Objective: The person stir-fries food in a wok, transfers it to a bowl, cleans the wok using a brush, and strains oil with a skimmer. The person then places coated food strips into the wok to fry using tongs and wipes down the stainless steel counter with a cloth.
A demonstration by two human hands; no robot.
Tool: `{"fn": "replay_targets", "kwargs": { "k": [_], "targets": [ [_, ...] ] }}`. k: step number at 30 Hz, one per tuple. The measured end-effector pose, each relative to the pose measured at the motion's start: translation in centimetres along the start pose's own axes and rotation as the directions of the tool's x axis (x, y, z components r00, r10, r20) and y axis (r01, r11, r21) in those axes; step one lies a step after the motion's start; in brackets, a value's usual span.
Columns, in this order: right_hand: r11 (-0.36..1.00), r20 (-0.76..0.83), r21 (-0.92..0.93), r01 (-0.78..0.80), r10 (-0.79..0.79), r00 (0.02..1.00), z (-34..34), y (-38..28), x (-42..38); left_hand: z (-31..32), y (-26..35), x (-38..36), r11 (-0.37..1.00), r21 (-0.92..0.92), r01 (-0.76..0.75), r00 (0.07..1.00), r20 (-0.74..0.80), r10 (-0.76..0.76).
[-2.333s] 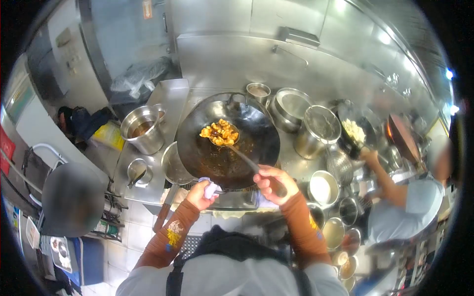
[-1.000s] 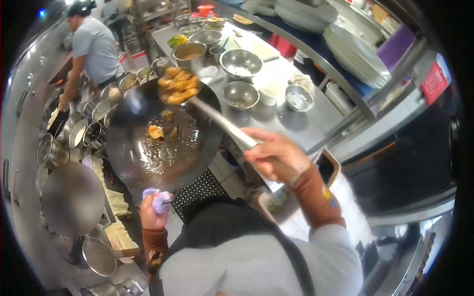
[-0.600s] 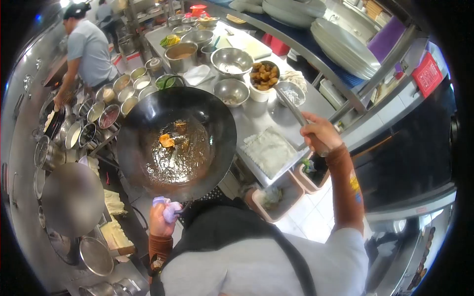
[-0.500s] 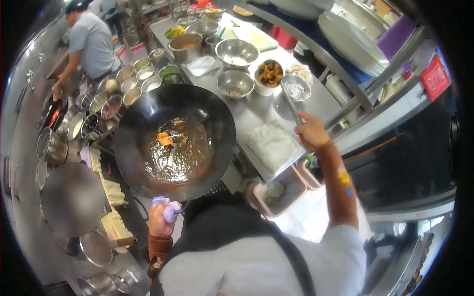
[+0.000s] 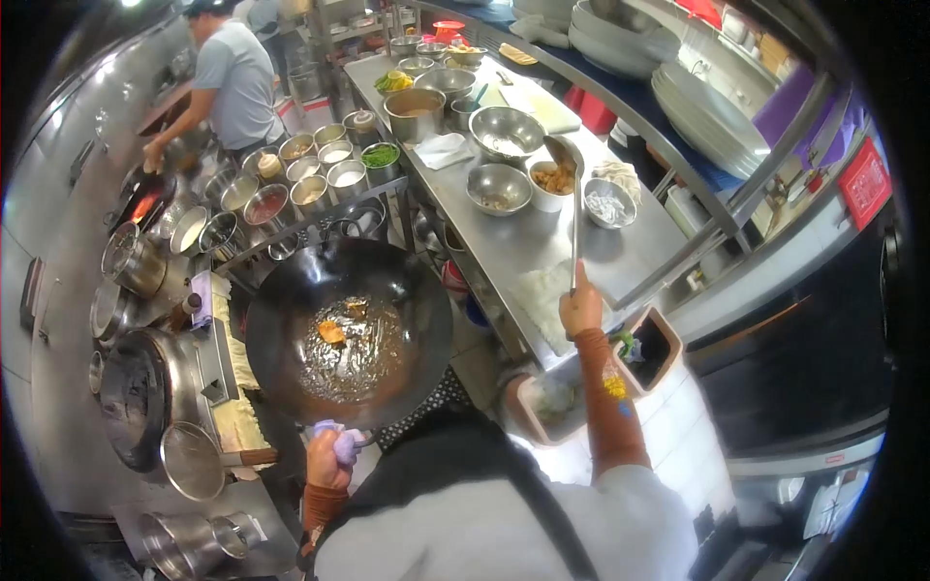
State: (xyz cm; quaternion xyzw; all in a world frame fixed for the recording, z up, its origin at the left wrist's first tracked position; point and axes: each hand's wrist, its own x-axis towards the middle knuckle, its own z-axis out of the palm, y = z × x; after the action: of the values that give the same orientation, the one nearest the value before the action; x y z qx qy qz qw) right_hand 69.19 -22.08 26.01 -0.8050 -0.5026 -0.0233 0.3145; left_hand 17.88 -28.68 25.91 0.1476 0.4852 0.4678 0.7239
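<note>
My left hand (image 5: 332,459) grips the wok's handle through a purple cloth. The black wok (image 5: 349,332) hangs over the aisle floor, holding sauce and a few scraps of fried food. My right hand (image 5: 580,310) is closed around the long handle of a metal ladle (image 5: 573,198). The ladle's bowl is raised just above a white bowl of fried food (image 5: 554,183) on the steel prep table (image 5: 552,254).
Steel bowls (image 5: 506,129) and a pot (image 5: 414,109) stand on the prep table, with stacked plates (image 5: 712,116) on the shelf behind. Seasoning tubs (image 5: 300,174) line the stove side at left. Another person (image 5: 234,82) cooks further down. Bins (image 5: 559,402) sit below the table.
I turned from the stove toward the prep table with the wok. The ladle carried the fried food into the white bowl and now lifts empty above it.
</note>
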Motion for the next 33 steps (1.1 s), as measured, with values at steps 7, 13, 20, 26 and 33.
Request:
{"fn": "replay_targets", "kwargs": {
  "k": [7, 13, 20, 26, 33],
  "targets": [
    [0.988, -0.102, 0.151, -0.015, 0.031, 0.994, 0.7, -1.3, 0.9, -3.0, -1.2, -1.7, 0.999, -0.016, -0.052, 0.999, 0.0, 0.052],
    [0.152, 0.292, 0.926, -0.345, 0.289, 0.912, -1.9, -2.8, 1.4, -4.9, -2.3, -1.3, 0.997, -0.069, -0.045, 0.997, 0.053, 0.049],
    [0.154, 0.647, 0.754, -0.638, -0.005, 0.763, -9.2, -15.3, -11.8, -4.2, -3.1, -0.4, 0.989, -0.124, -0.078, 0.995, 0.046, 0.085],
    [0.684, 0.864, 0.398, -0.611, -0.056, 0.501, -3.9, -19.6, -16.6, -4.4, -5.0, 1.5, 0.991, -0.066, -0.112, 0.992, 0.041, 0.115],
    [0.668, 0.945, 0.293, -0.684, -0.096, 0.311, 1.1, -21.5, -22.1, -4.9, -7.3, 3.6, 0.999, -0.005, -0.034, 0.998, -0.048, 0.034]
  ]
}}
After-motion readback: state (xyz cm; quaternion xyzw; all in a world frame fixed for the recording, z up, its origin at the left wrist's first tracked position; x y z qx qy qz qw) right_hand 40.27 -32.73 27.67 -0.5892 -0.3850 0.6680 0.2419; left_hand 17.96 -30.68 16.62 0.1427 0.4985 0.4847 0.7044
